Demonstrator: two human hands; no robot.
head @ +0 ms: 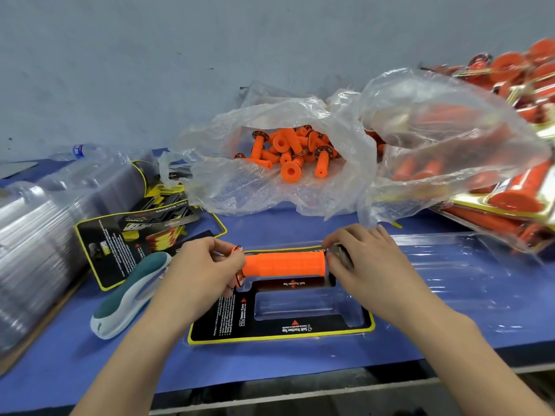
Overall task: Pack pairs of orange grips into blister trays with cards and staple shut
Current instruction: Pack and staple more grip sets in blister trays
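Note:
An orange grip (283, 263) lies crosswise over the far slot of an open clear blister tray (468, 283), on a black and yellow card (270, 330) set in the tray's left half. My left hand (199, 270) holds the grip's flanged left end. My right hand (365, 259) pinches its right end between curled fingers and thumb. The near slot (300, 307) of the tray holds nothing. A teal and white stapler (132, 295) rests left of the card.
A clear bag of loose orange grips (288, 154) sits behind the tray, with another bag (444, 145) to its right. Finished packs (522, 187) pile at far right. Stacked clear trays (39, 223) and spare cards (120, 241) lie at left. The blue table edge runs close in front.

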